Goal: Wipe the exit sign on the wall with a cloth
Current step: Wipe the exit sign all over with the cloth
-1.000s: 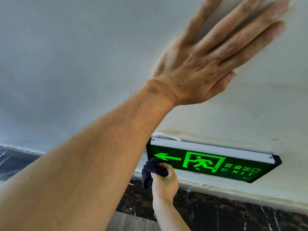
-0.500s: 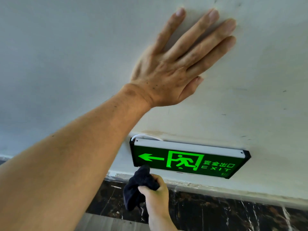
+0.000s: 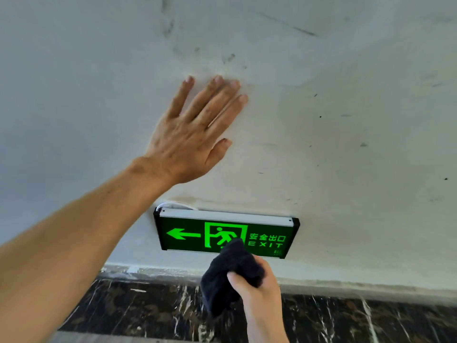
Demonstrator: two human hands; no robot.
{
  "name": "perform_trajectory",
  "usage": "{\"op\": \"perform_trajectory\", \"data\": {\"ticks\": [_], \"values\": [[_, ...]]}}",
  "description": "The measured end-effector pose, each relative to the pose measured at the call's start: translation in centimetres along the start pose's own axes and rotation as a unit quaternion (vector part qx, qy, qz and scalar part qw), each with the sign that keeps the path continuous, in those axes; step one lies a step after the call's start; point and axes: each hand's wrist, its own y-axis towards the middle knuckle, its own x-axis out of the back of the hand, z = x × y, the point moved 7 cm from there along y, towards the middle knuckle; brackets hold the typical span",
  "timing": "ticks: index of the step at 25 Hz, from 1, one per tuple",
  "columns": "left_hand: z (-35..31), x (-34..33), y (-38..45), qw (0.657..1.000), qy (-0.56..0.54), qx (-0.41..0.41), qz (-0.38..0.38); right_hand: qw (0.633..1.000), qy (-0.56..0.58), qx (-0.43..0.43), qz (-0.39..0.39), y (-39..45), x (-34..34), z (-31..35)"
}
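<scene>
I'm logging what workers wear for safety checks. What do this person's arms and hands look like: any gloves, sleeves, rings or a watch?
Both are bare. The left hand has no glove or ring showing, and its forearm is uncovered down to the picture's edge, with no sleeve or watch in view. The right hand is also gloveless, with a bare wrist. A few small dark specks mark the back of the left hand.

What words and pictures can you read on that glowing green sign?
"EXIT": green letters on the exit sign, lower right of its face.
"安全出口": green Chinese characters just above "EXIT".
Left-pointing arrow: on the left part of the sign.
Running figure in a doorway: in the middle, its lower part covered by the dark cloth in the right hand.
Small marks at the sign's bottom right corner: too small to read.
</scene>
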Motion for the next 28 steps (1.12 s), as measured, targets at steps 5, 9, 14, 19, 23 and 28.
{"op": "perform_trajectory", "data": {"ticks": [5, 9, 14, 19, 23, 28], "values": [[-6.4, -0.6, -10.1, 0.832, -0.410, 0.319, 0.196, 0.999, 0.010, 0.013, 0.036, -0.6, 1.8, 3.3], [-14.4, -1.7, -18.0, 0.411, -0.698, 0.529, 0.254, 0.995, -0.006, 0.018, 0.096, -1.4, 1.4, 4.7], [-16.5, -1.7, -21.1, 0.262, -0.748, 0.569, 0.218, 0.979, -0.161, 0.090, 0.086, -2.3, 1.4, 5.9], [-15.2, -2.0, -22.5, 0.282, -0.701, 0.633, 0.169, 0.937, -0.290, 0.192, 0.042, -2.4, 0.3, 8.4], [-14.0, -1.8, -24.4, 0.230, -0.676, 0.691, 0.110, 0.834, -0.368, 0.411, -0.016, -1.8, -2.3, 14.8], [-13.5, -1.6, -26.1, 0.074, -0.709, 0.701, 0.020, 0.616, -0.468, 0.631, -0.058, -0.3, -7.4, 20.8]]}}
